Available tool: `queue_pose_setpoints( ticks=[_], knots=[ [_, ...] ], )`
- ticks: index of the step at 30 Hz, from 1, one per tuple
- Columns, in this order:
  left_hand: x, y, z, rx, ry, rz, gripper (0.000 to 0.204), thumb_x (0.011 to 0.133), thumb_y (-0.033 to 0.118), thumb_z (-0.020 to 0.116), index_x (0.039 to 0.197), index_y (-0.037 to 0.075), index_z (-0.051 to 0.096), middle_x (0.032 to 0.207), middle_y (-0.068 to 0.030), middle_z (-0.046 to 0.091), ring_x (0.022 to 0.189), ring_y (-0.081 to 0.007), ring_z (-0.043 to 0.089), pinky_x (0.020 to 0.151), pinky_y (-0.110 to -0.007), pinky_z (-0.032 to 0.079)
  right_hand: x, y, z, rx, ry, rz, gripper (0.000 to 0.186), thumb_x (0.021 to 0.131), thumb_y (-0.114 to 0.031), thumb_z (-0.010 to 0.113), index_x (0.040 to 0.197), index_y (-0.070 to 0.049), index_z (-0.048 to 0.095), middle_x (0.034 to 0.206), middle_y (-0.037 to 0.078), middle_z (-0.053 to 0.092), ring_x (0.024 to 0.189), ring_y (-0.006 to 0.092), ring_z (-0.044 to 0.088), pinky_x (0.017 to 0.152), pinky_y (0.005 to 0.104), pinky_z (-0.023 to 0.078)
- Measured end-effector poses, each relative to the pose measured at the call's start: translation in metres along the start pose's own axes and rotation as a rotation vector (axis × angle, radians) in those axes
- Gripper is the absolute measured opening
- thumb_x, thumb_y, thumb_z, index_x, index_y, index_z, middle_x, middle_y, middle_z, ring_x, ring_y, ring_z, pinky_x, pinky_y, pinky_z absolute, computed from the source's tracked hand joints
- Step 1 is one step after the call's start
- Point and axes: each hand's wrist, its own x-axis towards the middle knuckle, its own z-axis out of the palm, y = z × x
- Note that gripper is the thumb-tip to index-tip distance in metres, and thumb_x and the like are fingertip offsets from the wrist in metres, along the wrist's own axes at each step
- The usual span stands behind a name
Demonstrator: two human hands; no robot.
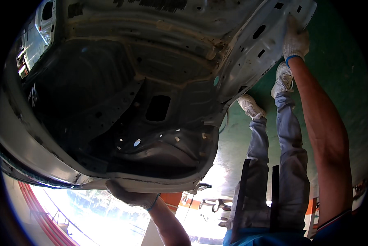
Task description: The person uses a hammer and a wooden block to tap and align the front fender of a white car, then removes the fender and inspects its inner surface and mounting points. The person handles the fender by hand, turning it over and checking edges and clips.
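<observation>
A bare metal car body shell [97,61] fills the left and upper view, with stamped ridges, holes and a dark recessed well. My left hand [130,195], in a knitted glove, grips its lower curved rim [151,183] from below, fingertips partly hidden by the metal. At upper right, my right hand [295,43], gloved with a blue cuff, is closed on the edge of a long perforated panel [259,39] of the shell; some of its fingers are in shadow.
My legs and white shoes [251,106] show at right on a green floor [331,82]. Red pipes [38,211] run along a pale wall at lower left, beside a bright opening. Small dark objects [212,207] lie at the bottom middle.
</observation>
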Motion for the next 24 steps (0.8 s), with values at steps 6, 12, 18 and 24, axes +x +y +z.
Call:
queue_pose_setpoints(
  ticks=[6,12,18,24],
  knots=[
    [-0.002,-0.002,0.002,0.044,0.041,0.058,0.07,0.095,0.055,0.053,0.142,0.003,0.045,0.133,-0.0196,0.055,0.122,-0.0346,0.06,0.1,-0.045,0.057,0.001,0.002,0.002,0.022,0.017,-0.006,0.091,0.08,-0.078,0.06,0.12,0.003,0.064,0.118,0.027,0.068,0.112,0.0433,0.065,0.094,0.0467,0.052],
    [-0.007,-0.001,0.005,0.011,0.059,0.035,0.067,0.096,0.055,0.051,0.141,0.005,0.046,0.131,-0.0176,0.056,0.123,-0.0333,0.059,0.102,-0.046,0.056,0.015,0.02,0.01,0.015,0.029,-0.046,0.092,0.079,-0.079,0.062,0.118,0.004,0.067,0.118,0.027,0.068,0.113,0.0413,0.065,0.093,0.0449,0.052],
    [-0.018,-0.003,0.007,0.054,0.07,0.042,0.066,0.097,0.054,0.05,0.142,0.006,0.044,0.131,-0.0165,0.054,0.125,-0.0328,0.057,0.104,-0.046,0.055,0.018,0.02,0.012,0.025,-0.01,-0.064,0.096,0.077,-0.081,0.06,0.122,0.004,0.066,0.121,0.027,0.067,0.117,0.041,0.063,0.095,0.0449,0.051],
    [-0.034,-0.016,0.012,0.082,0.064,0.062,0.09,0.09,0.071,0.049,0.144,-0.001,0.037,0.132,-0.0231,0.05,0.131,-0.0444,0.05,0.103,-0.057,0.05,0.012,0.009,0.007,0.015,0.013,-0.035,0.095,0.079,-0.079,0.06,0.129,0.002,0.062,0.126,0.025,0.066,0.12,0.0397,0.062,0.099,0.0437,0.05]
  ],
)
